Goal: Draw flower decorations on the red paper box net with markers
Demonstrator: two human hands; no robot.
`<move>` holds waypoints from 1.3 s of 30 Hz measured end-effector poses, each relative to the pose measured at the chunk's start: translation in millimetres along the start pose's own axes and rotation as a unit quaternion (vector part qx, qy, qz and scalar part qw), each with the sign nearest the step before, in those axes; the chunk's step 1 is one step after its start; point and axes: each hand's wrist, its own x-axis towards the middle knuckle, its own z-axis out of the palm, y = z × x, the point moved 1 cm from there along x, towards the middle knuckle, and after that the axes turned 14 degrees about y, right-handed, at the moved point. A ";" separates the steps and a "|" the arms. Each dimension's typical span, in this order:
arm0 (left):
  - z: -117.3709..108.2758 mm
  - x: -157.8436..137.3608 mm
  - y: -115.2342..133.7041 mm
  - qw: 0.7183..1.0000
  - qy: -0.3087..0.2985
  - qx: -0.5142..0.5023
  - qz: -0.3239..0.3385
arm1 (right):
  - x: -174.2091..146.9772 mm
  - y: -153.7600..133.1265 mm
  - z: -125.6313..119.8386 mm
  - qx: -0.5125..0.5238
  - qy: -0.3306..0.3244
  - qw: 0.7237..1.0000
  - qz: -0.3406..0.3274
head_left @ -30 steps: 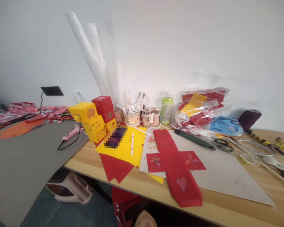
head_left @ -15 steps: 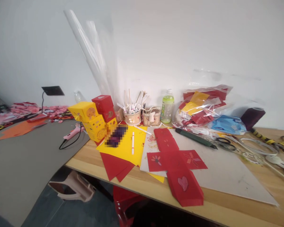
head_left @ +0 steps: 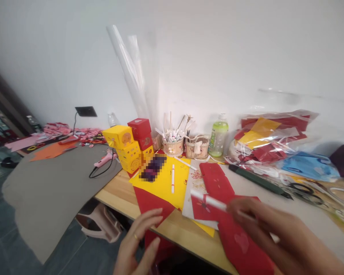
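My right hand [head_left: 278, 225], blurred, pinches a white marker [head_left: 215, 203] with a red band, its tip end pointing left. It hovers over a cross-shaped red paper box cutout [head_left: 216, 180], which bears a pink heart and drawn flowers; the hand hides part of it. My left hand [head_left: 139, 238] is at the table's front edge, fingers apart and holding nothing, with a ring on one finger. Near it lie red paper sheets [head_left: 151, 200] and a yellow sheet [head_left: 163, 187]. A second marker [head_left: 172, 178] with red bands rests on the yellow sheet.
Yellow boxes [head_left: 127, 156] and red boxes [head_left: 140, 131] are stacked at the left. Behind stand a basket of markers [head_left: 172, 147], another basket [head_left: 197, 148] and a green bottle [head_left: 218, 136]. A dark green pen-shaped tool [head_left: 259, 181] and black-handled scissors [head_left: 301, 188] lie at the right.
Both my hands have come into view from below, the right one with a marker in it. The view has shifted left, so the table's things appear further right.
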 end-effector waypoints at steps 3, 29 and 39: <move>-6.7 23.7 -21.4 0.995 -0.008 0.097 0.025 | 65.0 -8.3 -5.3 -0.052 0.005 0.996 -0.078; -2.0 70.4 -69.1 0.978 -0.099 0.106 0.151 | 158.6 32.3 121.0 -0.253 -0.249 0.913 -0.200; -2.0 111.8 -69.0 0.958 -0.111 0.130 0.231 | 285.2 35.6 115.2 -0.360 -0.053 0.928 -0.078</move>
